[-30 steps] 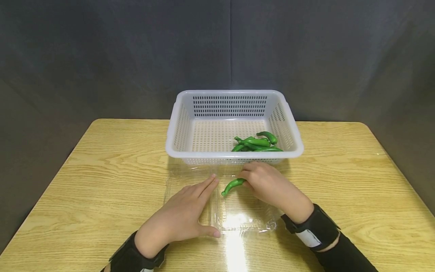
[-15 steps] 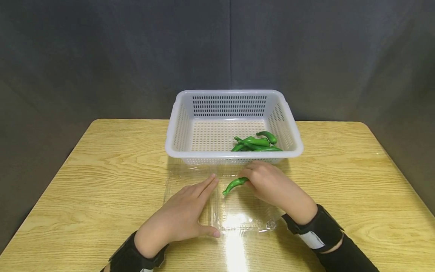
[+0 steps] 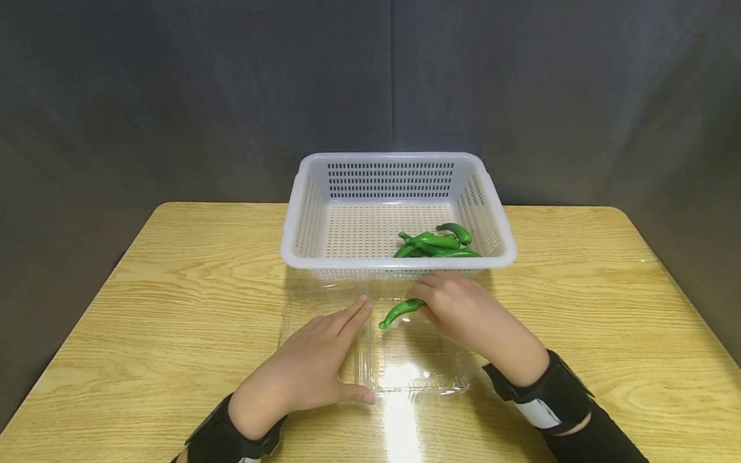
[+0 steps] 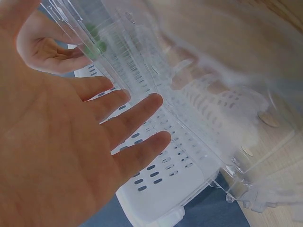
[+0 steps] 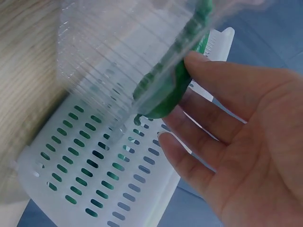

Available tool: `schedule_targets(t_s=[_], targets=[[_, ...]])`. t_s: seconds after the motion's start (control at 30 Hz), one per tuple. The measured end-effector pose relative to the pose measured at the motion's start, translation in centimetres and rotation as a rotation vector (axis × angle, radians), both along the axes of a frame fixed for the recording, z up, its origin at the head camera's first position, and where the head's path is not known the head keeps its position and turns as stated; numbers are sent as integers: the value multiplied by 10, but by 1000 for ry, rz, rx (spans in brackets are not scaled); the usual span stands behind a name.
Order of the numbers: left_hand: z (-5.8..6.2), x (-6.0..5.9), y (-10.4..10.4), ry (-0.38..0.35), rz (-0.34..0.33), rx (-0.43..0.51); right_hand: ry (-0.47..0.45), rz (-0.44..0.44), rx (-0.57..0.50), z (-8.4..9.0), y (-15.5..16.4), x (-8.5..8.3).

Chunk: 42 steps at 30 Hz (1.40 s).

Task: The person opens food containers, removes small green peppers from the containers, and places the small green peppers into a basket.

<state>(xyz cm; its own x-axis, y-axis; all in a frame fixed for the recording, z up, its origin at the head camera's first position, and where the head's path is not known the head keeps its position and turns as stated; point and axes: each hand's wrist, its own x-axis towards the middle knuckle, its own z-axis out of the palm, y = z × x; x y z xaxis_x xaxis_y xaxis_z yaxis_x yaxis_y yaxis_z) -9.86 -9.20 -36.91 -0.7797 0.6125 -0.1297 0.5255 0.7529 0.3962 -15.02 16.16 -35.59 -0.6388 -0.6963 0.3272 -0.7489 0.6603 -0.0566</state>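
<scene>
One green pepper (image 3: 399, 312) sits pinched in the right hand (image 3: 463, 312) over the clear plastic tray (image 3: 405, 366) just in front of the basket (image 3: 399, 260), so I'd keep the flat, open left hand (image 3: 307, 370) pinning that tray.

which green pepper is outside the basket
The green pepper pinched by the right hand, over the clear plastic tray; the others lie heaped inside the white basket.

Flat left hand (image 4: 61, 156) against clear container (image 4: 156, 90)
</scene>
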Motion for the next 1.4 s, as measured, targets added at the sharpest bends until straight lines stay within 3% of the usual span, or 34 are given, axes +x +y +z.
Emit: schedule_targets(t_s=[0.67, 1.1, 1.4], targets=[[0, 0, -1, -8, 1, -3, 20, -16, -7, 8, 2, 4], [0, 0, 0, -5, 3, 1, 122, 57, -115, 15, 6, 1], [0, 0, 0, -8, 6, -1, 159, 46, -142, 19, 11, -2]])
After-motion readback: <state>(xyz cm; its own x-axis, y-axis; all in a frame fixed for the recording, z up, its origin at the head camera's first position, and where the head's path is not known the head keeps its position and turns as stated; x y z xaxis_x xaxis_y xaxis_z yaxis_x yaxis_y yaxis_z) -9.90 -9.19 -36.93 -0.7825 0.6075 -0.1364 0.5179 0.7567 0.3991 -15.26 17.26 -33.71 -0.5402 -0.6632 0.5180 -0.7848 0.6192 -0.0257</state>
